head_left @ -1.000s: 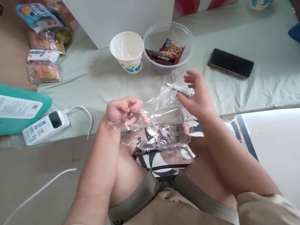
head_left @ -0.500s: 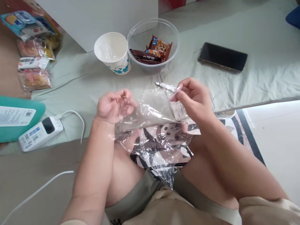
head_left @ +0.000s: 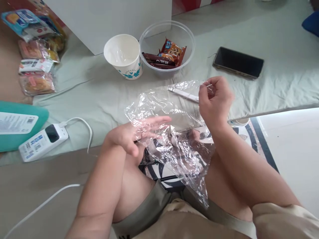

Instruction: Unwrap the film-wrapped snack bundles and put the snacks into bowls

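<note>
A crumpled sheet or bag of clear plastic film (head_left: 178, 146) hangs over my lap and the near edge of the cloth. My right hand (head_left: 216, 99) pinches its upper right corner between thumb and fingers. My left hand (head_left: 139, 132) lies against the film's left side with fingers stretched out to the right and thumb apart. Some film covers those fingers; whether they are inside it or just behind it, I cannot tell. Beneath the film's top edge, a slim white tool with a pointed tip (head_left: 184, 95) lies on the cloth, its right end hidden by my right hand.
Beyond the film stand a white paper cup (head_left: 129, 71) and a clear round bowl (head_left: 191, 49) with several wrapped snacks. A phone (head_left: 239, 63) lies right. At left are packaged foods (head_left: 37, 83), a white power bank (head_left: 43, 142) with a cable, and a green container (head_left: 42, 116).
My left hand has come down toward my lap and opened, its fingers now stretched along the film. My right hand has moved slightly right and up, still pinching the film, which has spread out.
</note>
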Available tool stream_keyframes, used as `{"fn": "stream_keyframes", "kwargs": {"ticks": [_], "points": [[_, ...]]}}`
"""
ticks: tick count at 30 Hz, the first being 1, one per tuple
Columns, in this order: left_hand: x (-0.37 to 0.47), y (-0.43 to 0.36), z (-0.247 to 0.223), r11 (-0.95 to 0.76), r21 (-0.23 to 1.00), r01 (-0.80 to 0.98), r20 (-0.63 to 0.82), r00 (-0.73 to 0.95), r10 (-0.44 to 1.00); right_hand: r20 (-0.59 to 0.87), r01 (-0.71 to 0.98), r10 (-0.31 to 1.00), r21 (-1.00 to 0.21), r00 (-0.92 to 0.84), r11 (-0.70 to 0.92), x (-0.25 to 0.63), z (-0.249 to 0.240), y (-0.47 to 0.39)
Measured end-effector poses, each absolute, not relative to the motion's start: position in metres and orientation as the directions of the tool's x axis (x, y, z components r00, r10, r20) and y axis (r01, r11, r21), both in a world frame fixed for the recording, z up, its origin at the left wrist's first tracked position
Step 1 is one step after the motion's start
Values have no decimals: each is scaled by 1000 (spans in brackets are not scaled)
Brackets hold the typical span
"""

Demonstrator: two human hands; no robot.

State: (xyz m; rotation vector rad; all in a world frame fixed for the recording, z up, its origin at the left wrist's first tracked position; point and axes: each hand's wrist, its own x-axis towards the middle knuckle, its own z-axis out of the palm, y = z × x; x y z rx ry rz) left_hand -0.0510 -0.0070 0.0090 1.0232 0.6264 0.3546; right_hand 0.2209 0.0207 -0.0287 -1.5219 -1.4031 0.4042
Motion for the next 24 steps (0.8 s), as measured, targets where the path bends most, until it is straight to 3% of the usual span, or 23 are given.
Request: {"fn": "stream_keyframes", "kwargs": {"ticks": [2, 5, 7, 10, 13, 15, 17, 20, 24], "points": [[-42, -10, 8, 468, 879, 95, -400, 681, 613, 373, 583, 888, -797, 270, 157, 219, -29, 24], [-30, -8, 4, 433, 883, 181, -468, 410, 783, 390, 608, 878, -779, 278, 153, 218, -26, 26], [-30, -1, 0, 398, 910, 114, -412, 147, 899, 408, 598, 859, -786, 311, 157, 219, -22, 24], [-39, 11, -3, 351, 936, -27, -350, -160, 923, 443, 452, 862, -839, 247, 302, 223, -19, 18], [-48, 18, -2, 328, 939, -102, -342, -212, 915, 406, 252, 914, -888, 30, 386, 228, -24, 12], [-51, 18, 1, 297, 943, -152, -325, -213, 921, 293, 298, 955, -909, -36, 290, 229, -29, 10], [-52, 18, 2, 266, 945, -188, -303, -208, 930, 195, 429, 981, -885, -19, 184, 229, -31, 11], [-52, 17, 1, 235, 956, -175, -267, -187, 946, 192, 526, 980, -839, 45, 140, 227, -27, 11], [-53, 17, -5, 249, 966, -65, -257, -212, 943, 296, 401, 949, -887, 111, 230, 226, -18, 10]]}}
